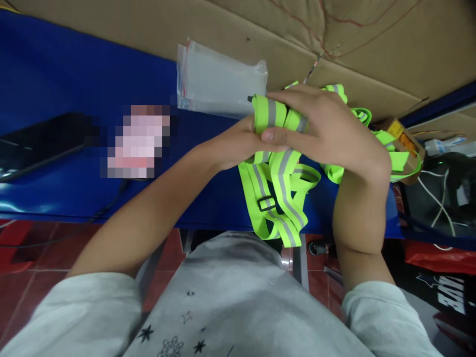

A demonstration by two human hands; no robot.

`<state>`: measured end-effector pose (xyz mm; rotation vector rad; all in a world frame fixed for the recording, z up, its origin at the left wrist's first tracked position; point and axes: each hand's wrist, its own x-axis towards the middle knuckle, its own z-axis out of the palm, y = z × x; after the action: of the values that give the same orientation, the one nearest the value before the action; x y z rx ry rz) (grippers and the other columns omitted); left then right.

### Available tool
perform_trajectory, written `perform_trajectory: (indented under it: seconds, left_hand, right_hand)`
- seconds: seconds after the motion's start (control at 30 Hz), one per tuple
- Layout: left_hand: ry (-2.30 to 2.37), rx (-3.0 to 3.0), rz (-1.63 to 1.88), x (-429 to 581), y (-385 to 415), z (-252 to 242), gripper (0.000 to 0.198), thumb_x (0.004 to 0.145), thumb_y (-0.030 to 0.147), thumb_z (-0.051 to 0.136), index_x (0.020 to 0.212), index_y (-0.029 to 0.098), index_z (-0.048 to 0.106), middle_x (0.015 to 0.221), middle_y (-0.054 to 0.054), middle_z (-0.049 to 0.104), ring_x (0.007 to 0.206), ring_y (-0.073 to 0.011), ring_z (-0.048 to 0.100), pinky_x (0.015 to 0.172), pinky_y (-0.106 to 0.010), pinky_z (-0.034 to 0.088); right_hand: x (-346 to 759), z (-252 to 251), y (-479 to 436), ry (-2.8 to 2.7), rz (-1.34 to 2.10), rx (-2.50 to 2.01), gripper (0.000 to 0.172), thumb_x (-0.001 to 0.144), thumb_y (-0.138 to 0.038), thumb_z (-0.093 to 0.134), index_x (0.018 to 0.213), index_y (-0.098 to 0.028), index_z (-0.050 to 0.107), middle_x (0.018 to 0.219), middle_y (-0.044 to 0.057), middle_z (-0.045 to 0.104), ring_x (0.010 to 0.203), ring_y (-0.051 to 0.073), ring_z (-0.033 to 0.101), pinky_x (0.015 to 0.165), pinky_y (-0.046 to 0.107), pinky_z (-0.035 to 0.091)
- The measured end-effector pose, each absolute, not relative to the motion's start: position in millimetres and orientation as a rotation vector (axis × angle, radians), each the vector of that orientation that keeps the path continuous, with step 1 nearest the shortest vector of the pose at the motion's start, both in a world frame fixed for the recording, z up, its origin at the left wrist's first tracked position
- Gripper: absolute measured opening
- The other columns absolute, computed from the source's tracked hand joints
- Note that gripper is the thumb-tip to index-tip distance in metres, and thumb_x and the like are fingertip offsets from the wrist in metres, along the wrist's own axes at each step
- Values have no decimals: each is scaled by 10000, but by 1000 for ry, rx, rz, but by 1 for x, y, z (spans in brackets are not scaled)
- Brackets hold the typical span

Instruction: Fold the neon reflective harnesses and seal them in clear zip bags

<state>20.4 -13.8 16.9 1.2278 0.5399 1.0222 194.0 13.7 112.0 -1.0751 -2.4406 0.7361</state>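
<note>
At the centre of the frame, the right hand [330,126] is holding a neon yellow-green reflective strap [272,113], its fingers [293,99] lying across the top and its thumb pressing the front, so that the gap between them is narrow and filled by the folded band. The left hand [240,144] is meeting the same bundle from the left, touching it; its fingers are mostly hiding behind the strap, so how far they are closing cannot be told. Loose lengths with a grey stripe are hanging below the hands, carrying a black slide buckle [267,203], and the lowest end is passing over the front edge of the blue tabletop [208,198]. More reflective straps [334,172] are lying just right of centre, partly behind the right forearm, near a small cardboard box [418,148]. Clear plastic bags [225,79] are lying above the left hand at upper centre, while a pixelated object [139,141] is resting left of centre beside a dark object [40,144] at the left edge.
</note>
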Motion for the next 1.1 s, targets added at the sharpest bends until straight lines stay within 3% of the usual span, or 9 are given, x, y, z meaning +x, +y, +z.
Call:
perform_trajectory:
  seconds: [0.13,0.3,0.4,0.47,0.57,0.67,0.83,0.93,1.1]
  left_hand:
    - [371,1181,829,17,-16,29,337,801,396,813,1033,160,749,955,-81,799,1140,-376,751,966,-498,626]
    - [335,1206,691,18,-19,34,408,904,496,743,1171,187,736,957,-84,812,981,-305,798,910,-437,647]
    - [403,1328,705,15,-20,39,375,921,502,746,1118,182,749,845,-64,792,848,-251,796,846,-377,646]
    - [394,1409,679,11,-20,43,348,910,477,766,1073,170,761,862,-64,789,867,-245,792,836,-354,639]
    - [391,1480,670,9,-20,46,297,913,429,750,1044,163,773,883,-38,780,945,-246,786,856,-337,626]
    - [416,1477,694,12,-19,43,291,910,403,727,1071,165,769,890,-17,780,954,-234,783,867,-342,622]
    - [355,1498,821,12,-14,38,158,877,289,767,950,150,775,987,-64,805,1006,-241,783,919,-358,624]
    - [351,1471,826,9,-11,36,135,851,254,779,947,159,768,979,-62,809,1048,-256,782,946,-373,624]
    - [354,1293,733,5,-12,38,299,801,333,805,1057,185,768,1005,-57,813,1126,-311,765,986,-451,607]
  right_hand:
    - [193,112,15,-2286,814,-1131,302,740,-633,845,858,-376,741,827,-26,740,1032,265,722,948,386,545]
    - [191,117,7,-2241,462,-1058,405,982,-576,630,733,-260,673,720,1,611,748,182,613,732,334,505]
    - [192,118,6,-2006,718,-1055,590,931,-603,692,520,-235,484,546,-2,432,532,143,452,513,318,351]
    - [195,116,10,-1936,963,-1079,589,882,-675,708,524,-251,509,555,13,488,528,166,480,487,330,347]
    - [200,111,18,-1979,1046,-1155,469,874,-738,660,709,-298,661,752,47,687,750,247,650,602,371,504]
    - [199,108,17,-2103,813,-1100,332,909,-657,679,916,-325,699,975,27,745,948,250,678,805,378,561]
    - [190,107,12,-2579,872,-930,483,965,-641,612,1270,-272,679,1254,32,726,1143,262,681,1002,409,557]
    - [187,104,15,-2578,763,-957,486,873,-605,747,1266,-328,676,1340,-4,704,1234,271,650,1109,423,521]
    - [184,104,12,-2421,637,-1010,314,858,-593,759,1112,-411,734,1152,-29,773,1126,282,695,1078,440,544]
